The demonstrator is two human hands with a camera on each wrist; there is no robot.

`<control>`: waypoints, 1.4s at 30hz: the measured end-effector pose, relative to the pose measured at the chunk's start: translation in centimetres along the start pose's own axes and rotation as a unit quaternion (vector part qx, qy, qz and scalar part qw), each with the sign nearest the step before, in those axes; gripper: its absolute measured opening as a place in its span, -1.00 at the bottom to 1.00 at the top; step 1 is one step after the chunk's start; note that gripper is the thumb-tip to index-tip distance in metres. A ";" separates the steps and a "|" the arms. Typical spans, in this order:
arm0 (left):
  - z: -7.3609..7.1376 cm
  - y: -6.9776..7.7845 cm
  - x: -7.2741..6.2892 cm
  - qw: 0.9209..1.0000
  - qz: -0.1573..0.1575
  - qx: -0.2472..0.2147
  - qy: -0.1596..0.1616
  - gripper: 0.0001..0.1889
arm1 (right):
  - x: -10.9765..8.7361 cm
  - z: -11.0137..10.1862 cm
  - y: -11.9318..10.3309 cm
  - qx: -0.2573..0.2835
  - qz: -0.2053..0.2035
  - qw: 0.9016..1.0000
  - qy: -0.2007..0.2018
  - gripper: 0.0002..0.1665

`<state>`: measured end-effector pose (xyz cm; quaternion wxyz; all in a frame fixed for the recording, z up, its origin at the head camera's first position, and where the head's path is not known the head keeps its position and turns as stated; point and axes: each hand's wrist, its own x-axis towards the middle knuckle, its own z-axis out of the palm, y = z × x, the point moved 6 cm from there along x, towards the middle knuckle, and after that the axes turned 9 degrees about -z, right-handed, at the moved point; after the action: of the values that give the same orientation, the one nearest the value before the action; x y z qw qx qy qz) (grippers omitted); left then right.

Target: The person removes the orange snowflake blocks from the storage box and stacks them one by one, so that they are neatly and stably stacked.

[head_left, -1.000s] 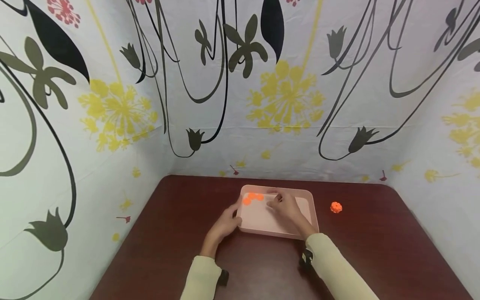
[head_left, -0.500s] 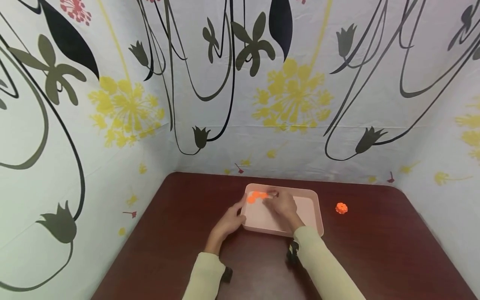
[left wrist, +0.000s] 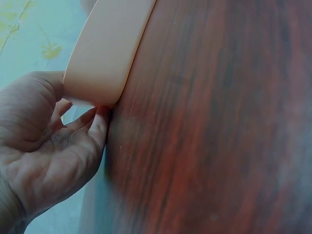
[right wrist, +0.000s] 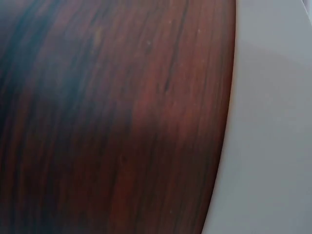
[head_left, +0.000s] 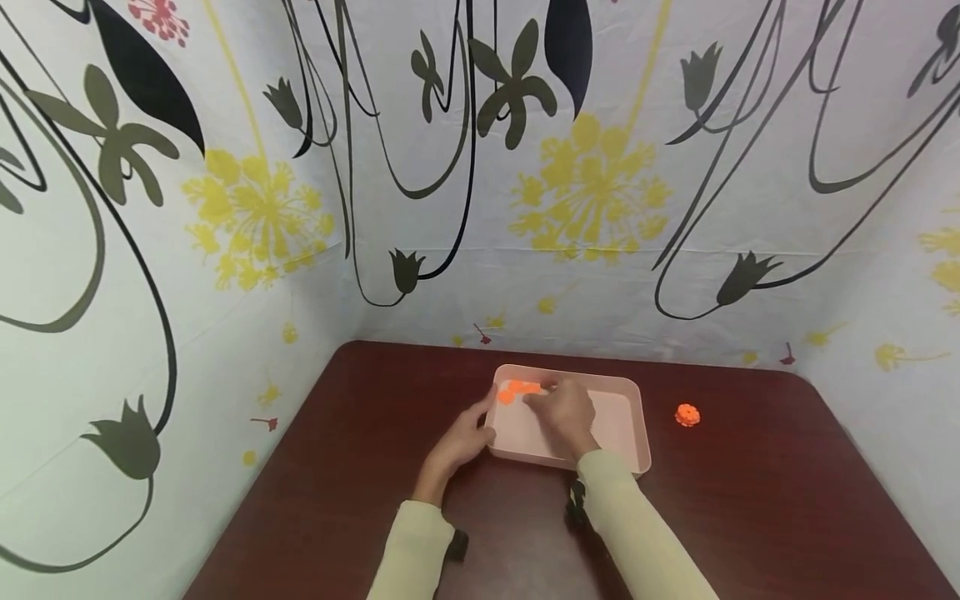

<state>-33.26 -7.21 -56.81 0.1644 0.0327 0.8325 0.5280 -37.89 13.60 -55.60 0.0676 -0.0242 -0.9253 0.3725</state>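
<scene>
A shallow pale pink tray [head_left: 613, 417] lies on the dark red-brown table. My left hand [head_left: 460, 440] grips its left side; in the left wrist view the thumb lies at the rim and the other fingers curl in below the tray wall [left wrist: 109, 48]. Several small round orange pieces [head_left: 516, 388] form a row in the tray's far left corner. Over the tray floor, my right hand [head_left: 567, 412] has its fingers curled, with thumb and fingertips pinching at the right end of that row. Its fingertips hide most of what they pinch. The right wrist view shows no hand.
A bumpy orange cluster [head_left: 687, 415] sits on the table [head_left: 750, 483] to the right of the tray. White cloth [head_left: 450, 217] printed with flowers stands behind and at both sides. A pale surface [right wrist: 273, 126] fills the right side of the right wrist view.
My right hand has shifted left over the tray, closing up to the orange row. The left hand keeps its grip on the tray. The head view has turned slightly left.
</scene>
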 end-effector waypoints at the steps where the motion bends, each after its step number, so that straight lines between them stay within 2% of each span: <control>1: 0.0 0.0 0.0 1.000 0.000 0.002 0.000 -0.11 | 0.0 0.1 -0.1 -0.003 -0.003 1.000 0.001 -0.45; 8: 0.0 0.1 0.1 1.000 -0.001 0.007 0.005 -0.11 | 0.0 0.5 -0.7 -0.042 -0.030 0.998 0.026 -0.47; 15: -0.2 0.1 0.0 1.000 -0.002 0.006 0.011 -0.13 | -0.1 0.4 -1.4 -0.053 -0.049 0.997 0.042 -0.55; 23: -0.5 0.6 -0.2 1.000 -0.006 0.007 0.011 -0.14 | 0.7 0.7 -1.6 -0.062 -0.056 0.996 0.035 -0.65; 29: -0.4 0.3 -0.1 1.000 -0.013 0.003 0.007 -0.14 | 0.9 1.1 -1.7 -0.070 -0.052 0.996 0.024 -0.74; 36: -0.1 0.1 -0.1 1.000 -0.020 0.000 0.007 -0.11 | 1.1 1.3 -1.1 -0.068 -0.052 0.996 0.012 -0.74; 42: -0.2 0.2 -0.2 1.000 -0.016 0.009 0.004 -0.08 | 1.4 1.3 -0.6 -0.061 -0.076 0.995 -0.018 -0.73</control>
<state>-33.13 -7.37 -56.53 0.1694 0.0191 0.8383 0.5179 -39.46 12.36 -55.94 0.0775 0.0492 -0.9465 0.3095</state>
